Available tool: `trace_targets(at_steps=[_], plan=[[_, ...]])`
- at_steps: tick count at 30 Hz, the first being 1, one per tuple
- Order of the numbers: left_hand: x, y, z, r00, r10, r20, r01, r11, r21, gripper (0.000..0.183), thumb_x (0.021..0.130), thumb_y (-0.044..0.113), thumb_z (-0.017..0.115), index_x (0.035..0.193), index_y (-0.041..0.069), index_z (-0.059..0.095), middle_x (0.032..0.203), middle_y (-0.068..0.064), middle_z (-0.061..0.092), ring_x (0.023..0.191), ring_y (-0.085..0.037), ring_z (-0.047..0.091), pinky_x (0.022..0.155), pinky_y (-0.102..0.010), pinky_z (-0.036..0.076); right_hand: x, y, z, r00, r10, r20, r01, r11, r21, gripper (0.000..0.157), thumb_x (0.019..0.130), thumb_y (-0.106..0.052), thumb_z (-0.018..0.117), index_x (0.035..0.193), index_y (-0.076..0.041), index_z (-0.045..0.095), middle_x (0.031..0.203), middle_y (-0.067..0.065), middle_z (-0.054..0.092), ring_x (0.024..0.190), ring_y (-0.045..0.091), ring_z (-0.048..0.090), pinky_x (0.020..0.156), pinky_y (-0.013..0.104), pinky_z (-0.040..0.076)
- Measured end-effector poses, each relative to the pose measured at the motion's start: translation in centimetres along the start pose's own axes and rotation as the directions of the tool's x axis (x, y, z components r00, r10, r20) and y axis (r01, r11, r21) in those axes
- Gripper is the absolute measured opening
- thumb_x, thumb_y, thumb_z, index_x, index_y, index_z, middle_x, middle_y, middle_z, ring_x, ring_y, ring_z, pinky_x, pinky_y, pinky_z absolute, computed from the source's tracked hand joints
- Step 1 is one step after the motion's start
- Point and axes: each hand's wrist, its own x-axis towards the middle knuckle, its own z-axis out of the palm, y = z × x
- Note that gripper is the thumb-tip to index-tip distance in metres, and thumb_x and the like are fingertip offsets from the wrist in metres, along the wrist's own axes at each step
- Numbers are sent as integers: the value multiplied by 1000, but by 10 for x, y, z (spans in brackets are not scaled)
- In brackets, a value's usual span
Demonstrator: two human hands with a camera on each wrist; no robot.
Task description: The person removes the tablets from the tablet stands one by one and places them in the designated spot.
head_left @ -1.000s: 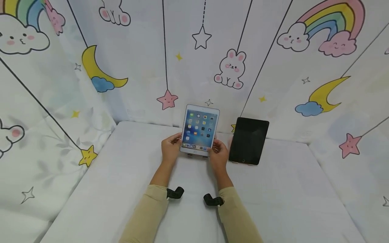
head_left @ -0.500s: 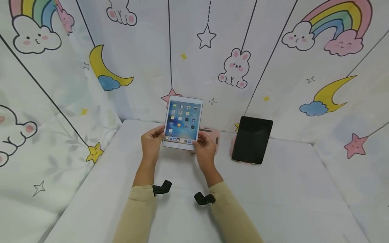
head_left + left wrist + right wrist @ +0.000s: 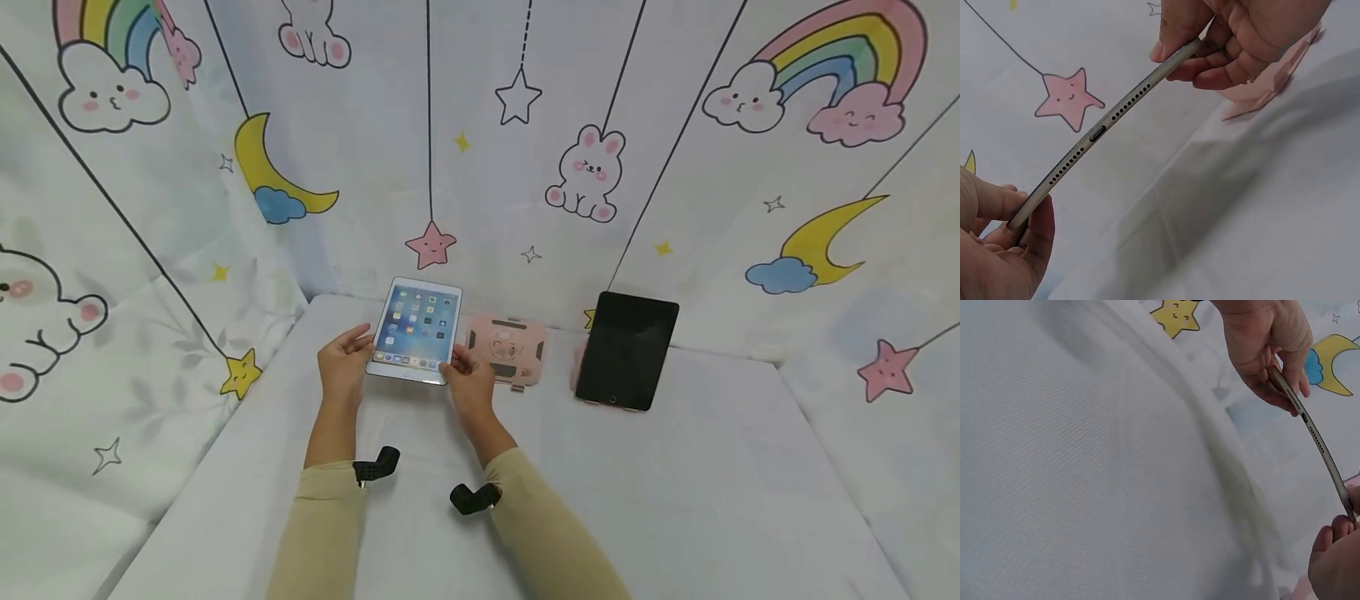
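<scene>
A white tablet (image 3: 416, 329) with its screen lit and rows of app icons is held by both hands above the table's back left part. My left hand (image 3: 343, 367) pinches its lower left corner; in the left wrist view the thumb and fingers clasp that corner. My right hand (image 3: 471, 385) grips the lower right corner, thumb in front and fingers curled behind. The tablet's bottom edge (image 3: 1097, 133), with a charging port and speaker holes, faces the left wrist camera. Just right of the right hand, a pink tablet case (image 3: 532, 342) lies on the table.
A black-screened tablet (image 3: 626, 350) stands tilted at the right, with a pink part showing behind its left side. The white-covered table (image 3: 675, 492) meets a cartoon-printed cloth backdrop (image 3: 495, 192) at its back and sides.
Both hands have lifted the white tablet and carried it left, then lowered it somewhat with its top tipped back. The pink case, earlier hidden behind it, is now uncovered.
</scene>
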Motion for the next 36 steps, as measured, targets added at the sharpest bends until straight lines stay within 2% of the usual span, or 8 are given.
trace_targets(at_steps=[6, 12, 15, 18, 22, 27, 32, 36], plan=[[8, -25, -4, 998, -59, 4, 59, 997, 46, 40, 97, -7, 60, 135, 4, 66, 130, -23, 68, 118, -24, 66, 74, -6, 50, -1, 9, 2, 998, 54, -14, -55, 989, -140, 38, 86, 3, 76, 124, 2, 69, 112, 14, 71, 98, 17, 65, 86, 21, 57], [11, -46, -10, 1000, -24, 11, 22, 987, 162, 40, 96, -6, 60, 134, 5, 67, 126, -24, 70, 105, -20, 67, 65, -10, 49, -1, 19, 3, 995, 103, 5, -97, 956, -275, 37, 83, 2, 79, 119, 4, 72, 100, 12, 71, 90, 15, 65, 79, 22, 56], [12, -52, -11, 999, 18, 32, -27, 954, 299, 39, 97, -2, 59, 134, 7, 67, 124, -21, 72, 104, -23, 68, 69, -18, 50, 0, 20, 4, 995, 97, 10, -88, 938, -335, 37, 82, 2, 79, 118, 5, 72, 96, 11, 72, 87, 14, 64, 75, 21, 55], [13, -55, -8, 995, 79, 59, -96, 901, 422, 38, 97, -1, 57, 133, 7, 67, 122, -19, 73, 110, -31, 69, 83, -31, 55, 1, 20, 5, 996, 83, 10, -73, 919, -388, 37, 82, 3, 78, 118, 6, 72, 94, 11, 72, 86, 14, 64, 72, 22, 54], [13, -58, -2, 982, 168, 84, -188, 848, 496, 41, 95, -4, 54, 133, 5, 66, 119, -22, 73, 111, -37, 69, 94, -48, 55, 3, 18, 6, 994, 110, 7, -96, 897, -432, 39, 85, 0, 74, 124, 4, 70, 99, 9, 71, 91, 15, 62, 75, 24, 54], [10, -62, 2, 968, 235, 92, -247, 815, 523, 41, 95, -5, 54, 132, 4, 67, 118, -24, 73, 108, -38, 69, 93, -50, 56, 4, 16, 3, 991, 136, 14, -115, 885, -451, 43, 88, -5, 70, 130, 3, 67, 105, 10, 71, 96, 18, 62, 80, 28, 55], [7, -63, 3, 961, 263, 81, -263, 790, 554, 38, 94, -5, 52, 128, 1, 68, 116, -24, 74, 106, -38, 70, 92, -50, 56, 4, 16, 2, 989, 134, 56, -92, 875, -476, 46, 88, -7, 69, 133, 3, 64, 112, 12, 71, 100, 20, 61, 84, 30, 56], [4, -64, 3, 961, 263, 87, -265, 779, 568, 39, 93, -5, 52, 129, 0, 68, 116, -25, 73, 103, -37, 69, 89, -48, 57, 3, 19, 2, 990, 124, 74, -72, 866, -495, 44, 89, -8, 69, 131, 4, 65, 108, 12, 71, 96, 18, 59, 77, 26, 53]])
